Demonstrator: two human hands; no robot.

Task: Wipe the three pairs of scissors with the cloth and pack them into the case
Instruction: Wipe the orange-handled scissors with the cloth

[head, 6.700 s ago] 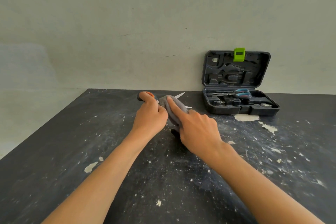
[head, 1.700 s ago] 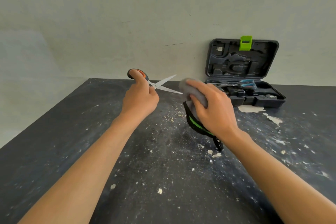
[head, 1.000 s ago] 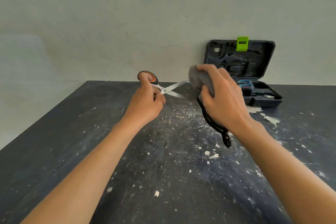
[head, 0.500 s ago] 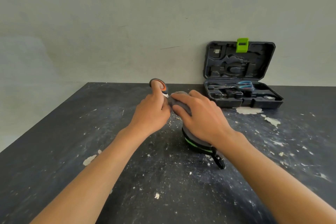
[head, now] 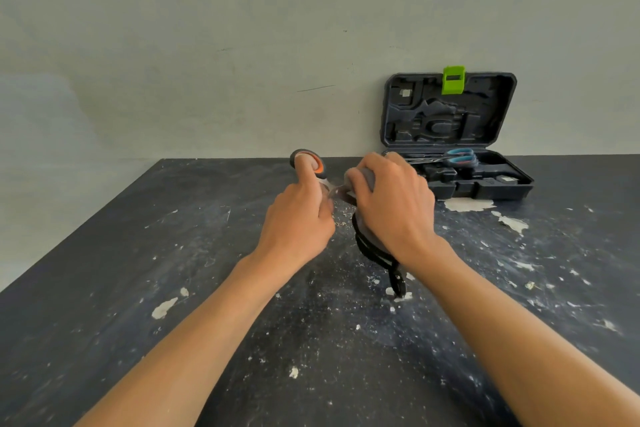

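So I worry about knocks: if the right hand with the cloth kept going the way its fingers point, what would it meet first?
Probably the left hand, holding the orange-handled scissors; the right hand with the cloth points left at it. Depth is unclear.

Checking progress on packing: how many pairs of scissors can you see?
3: orange-handled scissors in the left hand, blue-handled scissors in the case, black scissors on the table beneath the right hand.

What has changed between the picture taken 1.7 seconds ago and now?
The right hand has brought the grey cloth back onto the blades of the orange-handled scissors, which the left hand still holds. The blue-handled scissors stay in the open case.
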